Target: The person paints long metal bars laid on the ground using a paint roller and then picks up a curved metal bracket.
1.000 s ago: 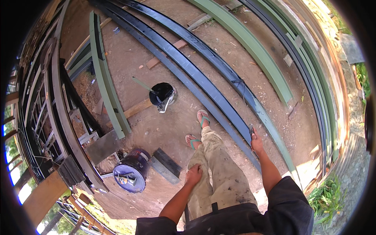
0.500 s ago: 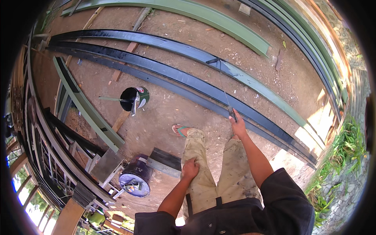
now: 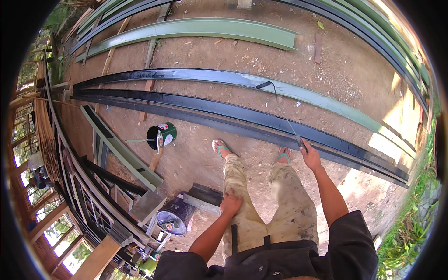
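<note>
My right hand [image 3: 311, 154] is closed around the handle of a paint roller [image 3: 291, 126]. Its thin rod slants away to a dark roller head [image 3: 263, 85] over the far long metal beam [image 3: 317, 99]. That beam is glossy black along its left part and pale green to the right. Between it and my feet lie a black beam [image 3: 210, 106] and a darker grey one [image 3: 196, 120], both crossed by the rod. My left hand [image 3: 230, 203] is curled on the cloth of my left trouser leg [image 3: 237, 182], near the knee.
A green paint can [image 3: 169, 132] with a stick in it lies tilted left of my feet. Beyond it is a short green beam [image 3: 128, 151]; a purple bucket [image 3: 182, 207] stands closer. Another green beam [image 3: 200, 29] lies farther off. Grass [image 3: 406, 233] edges the right side.
The view has shifted, so the beams sit lower in it. The roller head has moved right along the far beam, onto its green part. My left hand remains on the trouser leg.
</note>
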A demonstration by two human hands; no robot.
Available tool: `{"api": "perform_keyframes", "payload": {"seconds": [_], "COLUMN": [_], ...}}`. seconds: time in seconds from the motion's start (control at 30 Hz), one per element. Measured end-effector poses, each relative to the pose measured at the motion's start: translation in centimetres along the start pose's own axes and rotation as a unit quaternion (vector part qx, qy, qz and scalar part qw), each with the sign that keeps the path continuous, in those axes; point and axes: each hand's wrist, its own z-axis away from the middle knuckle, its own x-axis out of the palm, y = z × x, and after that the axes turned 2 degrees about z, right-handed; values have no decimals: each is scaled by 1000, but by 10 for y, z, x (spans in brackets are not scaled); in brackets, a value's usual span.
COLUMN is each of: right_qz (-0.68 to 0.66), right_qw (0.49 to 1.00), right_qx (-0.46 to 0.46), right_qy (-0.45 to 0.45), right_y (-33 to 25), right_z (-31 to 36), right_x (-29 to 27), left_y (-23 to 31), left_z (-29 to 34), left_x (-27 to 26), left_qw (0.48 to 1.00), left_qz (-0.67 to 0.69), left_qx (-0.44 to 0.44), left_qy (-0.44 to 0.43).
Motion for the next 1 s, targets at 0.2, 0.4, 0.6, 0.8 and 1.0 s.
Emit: {"api": "perform_keyframes", "payload": {"seconds": [0.2, 0.4, 0.6, 0.8, 1.0], "right_qz": [60, 52, 53, 6, 31], "right_qw": [994, 994, 994, 998, 998], "right_qx": [7, 14, 59, -62, -33], "right_qy": [-92, -98, -77, -13, -52], "right_y": [-121, -255, -185, -174, -342], "right_z": [-71, -136, -67, -44, -122], "right_x": [61, 120, 98, 95, 211], "left_y": [31, 23, -2, -25, -44], "left_z": [-20, -43, -62, -93, -105], "left_x": [32, 5, -23, -50, -59], "left_qw": [1000, 999, 998, 993, 989], "left_qz": [-17, 3, 33, 89, 121], "left_qx": [5, 26, 26, 37, 43], "left_qy": [10, -39, -50, -69, -72]}}
